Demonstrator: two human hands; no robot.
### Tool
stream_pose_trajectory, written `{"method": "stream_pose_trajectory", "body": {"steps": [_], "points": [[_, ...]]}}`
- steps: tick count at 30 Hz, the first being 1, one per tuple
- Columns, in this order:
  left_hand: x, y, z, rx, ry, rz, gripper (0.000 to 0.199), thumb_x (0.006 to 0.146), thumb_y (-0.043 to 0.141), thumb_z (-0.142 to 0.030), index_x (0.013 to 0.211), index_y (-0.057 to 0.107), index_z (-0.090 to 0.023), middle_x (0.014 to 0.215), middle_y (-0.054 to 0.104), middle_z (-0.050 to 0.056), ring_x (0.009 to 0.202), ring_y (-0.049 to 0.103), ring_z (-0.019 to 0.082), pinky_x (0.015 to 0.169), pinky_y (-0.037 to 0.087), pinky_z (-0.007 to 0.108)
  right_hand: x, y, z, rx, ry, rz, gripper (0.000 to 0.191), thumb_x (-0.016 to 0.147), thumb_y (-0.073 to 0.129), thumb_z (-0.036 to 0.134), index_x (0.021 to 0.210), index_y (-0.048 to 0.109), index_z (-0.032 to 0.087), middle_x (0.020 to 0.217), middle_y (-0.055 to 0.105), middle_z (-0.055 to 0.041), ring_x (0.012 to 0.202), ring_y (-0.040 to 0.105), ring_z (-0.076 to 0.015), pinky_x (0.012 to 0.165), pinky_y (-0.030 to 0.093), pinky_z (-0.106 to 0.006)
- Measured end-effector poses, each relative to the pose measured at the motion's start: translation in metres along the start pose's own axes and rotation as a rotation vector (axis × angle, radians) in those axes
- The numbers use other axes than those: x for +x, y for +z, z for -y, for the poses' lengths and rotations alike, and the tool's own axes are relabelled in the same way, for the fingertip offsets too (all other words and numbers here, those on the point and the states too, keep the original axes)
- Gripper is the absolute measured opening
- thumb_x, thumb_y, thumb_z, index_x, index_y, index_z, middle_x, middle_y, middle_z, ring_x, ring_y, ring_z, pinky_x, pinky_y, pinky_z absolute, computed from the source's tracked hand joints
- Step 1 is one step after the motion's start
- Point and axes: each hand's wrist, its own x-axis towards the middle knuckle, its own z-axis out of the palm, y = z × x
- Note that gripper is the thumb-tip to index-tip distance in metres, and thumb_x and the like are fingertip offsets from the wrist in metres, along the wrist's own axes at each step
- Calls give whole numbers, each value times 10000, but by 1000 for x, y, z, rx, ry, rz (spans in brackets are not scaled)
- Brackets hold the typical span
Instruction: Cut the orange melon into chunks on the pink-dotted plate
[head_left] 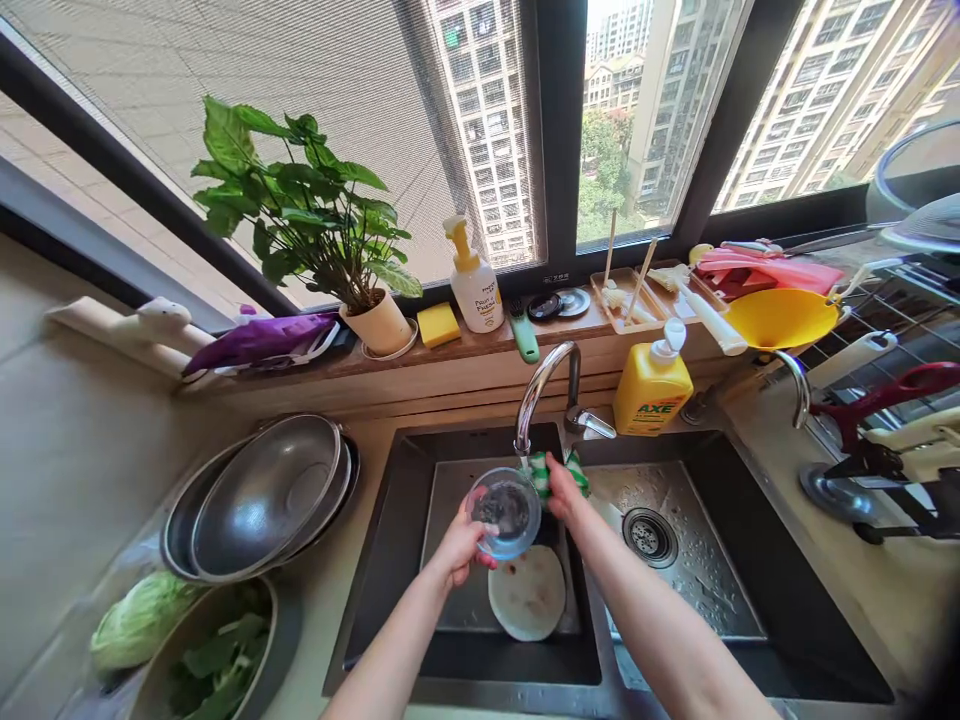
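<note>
My left hand (471,540) grips the rim of a clear glass bowl (506,510), thumb on the inside, tilted above the left sink basin (397,590). In my right hand (562,490) is a green-and-white sponge cloth (538,472), bunched up at the bowl's right side. Directly above them ends the spout of the chrome faucet (541,385), with what looks like water at its mouth. A pale plate (527,595) with brownish spots lies on the basin floor below the bowl.
Stacked metal bowls (270,500), a cabbage (142,618) and a pot of leafy greens (225,665) stand left. A yellow AXE bottle (652,390) stands behind the right basin (712,560). Along the sill are a potted plant (379,325), yellow sponge (439,325) and pump bottle (478,295).
</note>
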Motion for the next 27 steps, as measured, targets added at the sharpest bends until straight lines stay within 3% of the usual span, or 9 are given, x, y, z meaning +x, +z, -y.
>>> {"method": "stream_pose_trajectory", "body": {"steps": [6,10,14,20,25,27], "points": [[5,1,4,-76,-9,-48,768,682,615,-194,1350,251,-299,935,589,41,365,462,20,357,437,176,-54,-1,6,166,34,18,423,701,574,590,848,603,194,820,640,-23,773,579,-159,725,455,-274],[4,6,3,-112,25,-114,739,693,631,-202,1335,279,-304,912,558,19,374,412,5,364,459,193,-77,-4,7,273,38,-47,347,688,640,484,899,597,213,887,626,-20,839,574,-159,805,443,-285],[0,14,3,-71,124,-183,673,753,592,-266,1338,265,-327,1050,546,52,411,456,17,389,480,206,-92,-8,6,189,-42,-28,245,714,635,423,804,601,197,845,606,-21,816,556,-163,789,439,-289],[-5,14,0,39,178,-201,665,805,490,-293,1388,174,-337,1146,554,87,396,485,43,372,477,220,-72,-16,15,263,46,-92,315,685,622,491,787,582,195,750,586,-6,710,533,-146,702,435,-275],[-6,8,-7,105,252,-189,656,790,444,-199,1393,210,-305,1190,555,128,342,496,56,304,403,192,-49,-21,33,201,45,168,337,596,729,414,799,586,186,715,575,22,668,505,-121,643,399,-236],[-6,10,-11,40,251,-205,652,785,457,-195,1385,223,-291,1177,565,131,322,478,47,295,395,188,-50,-18,33,175,36,169,319,612,716,415,772,558,188,674,541,39,635,474,-112,611,378,-226]]}}
